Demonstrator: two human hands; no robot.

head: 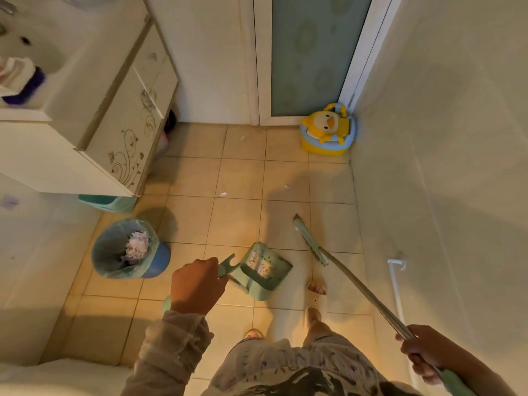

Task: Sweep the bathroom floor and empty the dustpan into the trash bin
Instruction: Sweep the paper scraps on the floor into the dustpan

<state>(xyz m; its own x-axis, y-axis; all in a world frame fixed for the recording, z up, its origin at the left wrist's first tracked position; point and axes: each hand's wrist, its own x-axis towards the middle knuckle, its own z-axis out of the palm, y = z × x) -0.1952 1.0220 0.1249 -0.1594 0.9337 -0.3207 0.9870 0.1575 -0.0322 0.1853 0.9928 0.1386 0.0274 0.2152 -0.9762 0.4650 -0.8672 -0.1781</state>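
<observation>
My left hand (197, 285) grips the handle of a mint-green dustpan (264, 271), which holds white paper scraps and hangs just above the tan tiled floor (237, 221). My right hand (423, 351) holds the long grey handle of a broom (310, 241), whose green head rests on the floor to the right of the dustpan. A blue trash bin (130, 250) with a plastic liner and crumpled paper inside stands to the left of the dustpan. Small white scraps (223, 194) lie on the tiles farther ahead.
A white vanity cabinet (125, 130) with a sink stands at the left, a green basin (108, 202) beneath it. A yellow duck potty (328, 130) sits in the far right corner by a frosted door (308, 55). A wall with a white pipe (395, 284) runs along the right. My feet are below the dustpan.
</observation>
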